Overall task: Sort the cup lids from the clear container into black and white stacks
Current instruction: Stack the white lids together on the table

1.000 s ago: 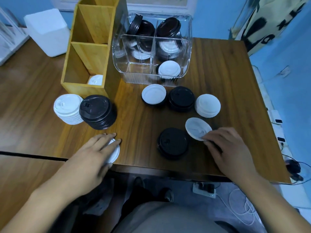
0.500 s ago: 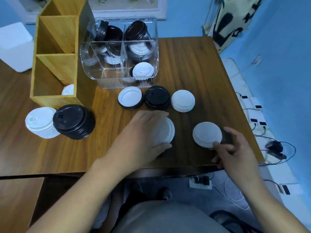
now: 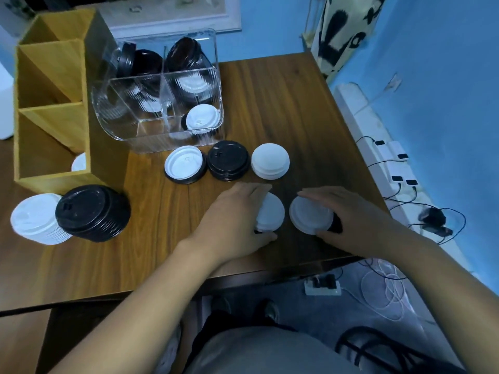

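Observation:
My left hand (image 3: 237, 220) grips a white lid (image 3: 272, 211) near the table's front edge, thumb below and fingers over its top; a sliver of black shows under it. Just to the right, my right hand (image 3: 359, 220) holds a second white lid (image 3: 306, 215), with something black behind my thumb. Three small piles lie in a row behind: a white lid on black (image 3: 185, 163), black lids (image 3: 228, 160), white lids (image 3: 270, 161). At the left stand a tall white stack (image 3: 33, 217) and a black stack (image 3: 91, 211). The clear container (image 3: 127, 130) holds several more lids.
A wooden organiser (image 3: 54, 112) stands at the back left, a white lid (image 3: 79, 163) in its lowest compartment. The table's right edge runs close to my right hand. Power strips and cables (image 3: 391, 168) lie on the floor beside and under the table.
My left hand crossed from the front left to the middle, carrying a white lid. My right hand brought its white lid leftwards beside it. The view turned left.

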The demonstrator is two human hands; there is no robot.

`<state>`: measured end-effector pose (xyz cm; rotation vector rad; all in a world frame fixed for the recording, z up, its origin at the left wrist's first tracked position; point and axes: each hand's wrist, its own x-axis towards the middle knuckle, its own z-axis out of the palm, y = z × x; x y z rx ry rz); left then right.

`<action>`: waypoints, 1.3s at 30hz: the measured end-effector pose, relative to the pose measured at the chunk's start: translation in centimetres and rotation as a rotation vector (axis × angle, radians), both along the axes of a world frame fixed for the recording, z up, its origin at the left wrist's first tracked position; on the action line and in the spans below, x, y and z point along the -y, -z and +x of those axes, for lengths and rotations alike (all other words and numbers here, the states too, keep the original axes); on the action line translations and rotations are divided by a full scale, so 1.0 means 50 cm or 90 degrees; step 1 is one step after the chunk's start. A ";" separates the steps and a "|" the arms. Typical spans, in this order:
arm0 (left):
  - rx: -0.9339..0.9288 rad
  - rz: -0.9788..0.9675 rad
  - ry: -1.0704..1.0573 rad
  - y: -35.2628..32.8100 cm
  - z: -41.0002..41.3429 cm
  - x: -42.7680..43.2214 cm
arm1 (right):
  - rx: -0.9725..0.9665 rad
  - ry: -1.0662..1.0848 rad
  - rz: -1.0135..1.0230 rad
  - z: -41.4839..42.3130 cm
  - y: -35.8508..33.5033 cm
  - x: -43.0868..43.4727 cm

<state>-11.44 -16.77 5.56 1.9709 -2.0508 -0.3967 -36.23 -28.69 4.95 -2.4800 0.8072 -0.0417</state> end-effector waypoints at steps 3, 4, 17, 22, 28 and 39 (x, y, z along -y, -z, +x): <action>-0.027 0.002 -0.017 0.006 0.009 -0.008 | 0.010 0.048 0.013 0.000 0.004 0.002; -0.045 0.000 -0.024 0.005 0.009 -0.009 | 0.024 0.066 0.022 0.001 0.009 -0.001; -0.076 -0.035 0.019 0.016 -0.108 0.053 | 0.229 0.106 0.160 -0.029 0.024 -0.021; -0.088 -0.035 0.027 0.032 -0.120 0.056 | 0.208 0.107 0.148 -0.026 0.027 -0.009; -0.130 0.011 0.030 0.024 -0.105 0.049 | 0.151 0.094 0.078 -0.030 0.039 0.002; -0.109 0.030 0.058 0.028 -0.087 0.040 | 0.139 0.024 0.025 -0.004 0.041 -0.007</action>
